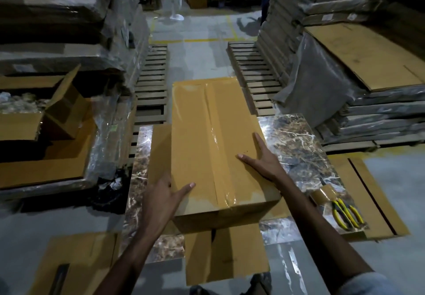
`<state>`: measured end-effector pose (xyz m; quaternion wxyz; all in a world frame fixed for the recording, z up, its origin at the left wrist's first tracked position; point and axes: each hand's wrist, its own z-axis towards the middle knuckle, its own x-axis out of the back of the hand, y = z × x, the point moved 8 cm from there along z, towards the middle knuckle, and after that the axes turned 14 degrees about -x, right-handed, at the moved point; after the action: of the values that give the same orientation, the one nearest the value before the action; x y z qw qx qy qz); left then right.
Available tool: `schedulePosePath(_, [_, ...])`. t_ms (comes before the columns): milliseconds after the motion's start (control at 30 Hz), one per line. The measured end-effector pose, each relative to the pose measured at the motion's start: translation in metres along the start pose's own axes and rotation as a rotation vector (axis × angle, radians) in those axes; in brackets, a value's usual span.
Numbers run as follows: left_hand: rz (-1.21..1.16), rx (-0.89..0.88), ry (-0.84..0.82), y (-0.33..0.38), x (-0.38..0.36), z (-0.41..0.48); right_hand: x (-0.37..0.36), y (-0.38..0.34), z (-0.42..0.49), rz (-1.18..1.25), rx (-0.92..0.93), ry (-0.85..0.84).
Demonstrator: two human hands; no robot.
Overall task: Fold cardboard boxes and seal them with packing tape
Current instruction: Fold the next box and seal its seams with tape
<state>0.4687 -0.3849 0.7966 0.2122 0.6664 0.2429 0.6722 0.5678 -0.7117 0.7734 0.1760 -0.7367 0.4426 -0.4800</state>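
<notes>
Cardboard box (195,138) sits taped on the marbled slab (299,147), clear packing tape (218,156) down its seam. Left hand (164,194) flat against its left side, thumb on top; right hand (261,156) spread flat near the right edge, neither clutching. Marks on the flat cardboard sheet (363,60) far right: too blurry to read.

cardboard box (190,145) | brown, long, closed | clear tape (220,156) along top seam | flat on marble slab (299,147)
</notes>
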Motion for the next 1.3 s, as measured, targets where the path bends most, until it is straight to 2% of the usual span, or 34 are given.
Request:
schedulePosePath(167, [0.066,0.05,-0.035,-0.007,-0.001,0.003,0.005,0.002,0.001,0.062,0.023,-0.012])
schedulePosePath(233, [0.134,-0.008,0.033,0.004,0.002,0.004,0.021,0.017,-0.002,0.197,0.021,0.029])
schedulePosePath(333, [0.087,-0.226,0.221,0.066,0.001,-0.005,0.067,0.066,-0.01,0.429,-0.013,0.232])
schedulePosePath(400, [-0.023,-0.404,0.258,0.123,-0.017,-0.015,0.104,0.114,-0.014,0.49,-0.061,0.38])
schedulePosePath(500, [-0.164,-0.691,0.164,0.21,-0.075,-0.029,0.16,0.189,-0.02,0.4,-0.184,0.572])
schedulePosePath(567, [-0.228,-0.778,0.02,0.258,-0.129,-0.031,0.189,0.237,-0.023,0.267,-0.273,0.641])
schedulePosePath(667, [-0.274,-0.714,-0.263,0.305,-0.23,-0.014,0.202,0.305,-0.005,0.047,-0.417,0.545])
schedulePosePath(767, [-0.298,-0.456,-0.475,0.323,-0.328,0.022,0.191,0.355,0.023,-0.17,-0.488,0.368])
schedulePosePath(833, [-0.24,-0.321,-0.528,0.325,-0.379,0.047,0.182,0.373,0.035,-0.301,-0.479,0.319])
schedulePosePath(933, [-0.071,-0.319,-0.602,0.324,-0.424,0.071,0.167,0.385,0.044,-0.461,-0.43,0.295])
schedulePosePath(1000, [-0.058,-0.269,-0.685,0.324,-0.448,0.075,0.164,0.392,0.049,-0.538,-0.424,0.315])
schedulePosePath(1167, [-0.032,-0.187,-0.799,0.319,-0.483,0.065,0.174,0.393,0.061,-0.462,-0.397,0.346])
schedulePosePath(1300, [-0.066,-0.107,-0.79,0.312,-0.484,0.063,0.184,0.4,0.069,-0.396,-0.445,0.304])
